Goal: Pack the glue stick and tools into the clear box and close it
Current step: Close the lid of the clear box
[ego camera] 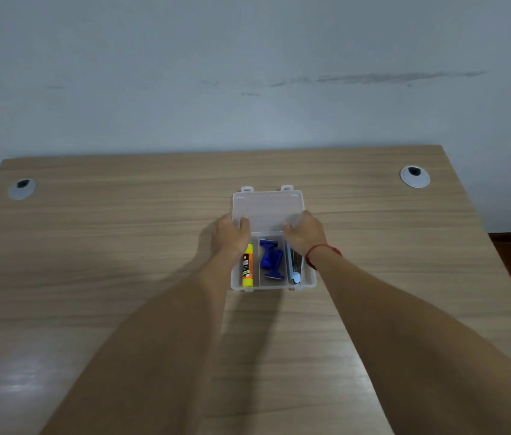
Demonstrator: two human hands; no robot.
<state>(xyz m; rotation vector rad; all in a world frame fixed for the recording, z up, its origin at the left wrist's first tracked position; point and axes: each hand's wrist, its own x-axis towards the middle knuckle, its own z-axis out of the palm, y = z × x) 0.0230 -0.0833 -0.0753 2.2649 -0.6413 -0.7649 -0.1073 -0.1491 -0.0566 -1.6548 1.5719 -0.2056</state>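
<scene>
A clear plastic box [309,282] with three compartments sits mid-table, its hinged lid [267,208] raised and tilted back. The yellow glue stick [247,266] lies in the left compartment, two blue tools [271,259] in the middle one, and a metal tool [295,271] in the right one. My left hand [229,235] grips the lid's left edge with the thumb on its inner face. My right hand [306,232], with a red string at the wrist, grips the lid's right edge.
The box rests on a wooden desk [122,262] against a pale wall. Round cable grommets sit at the far left [22,188] and far right [414,176]. The desk's right edge drops to a dark floor.
</scene>
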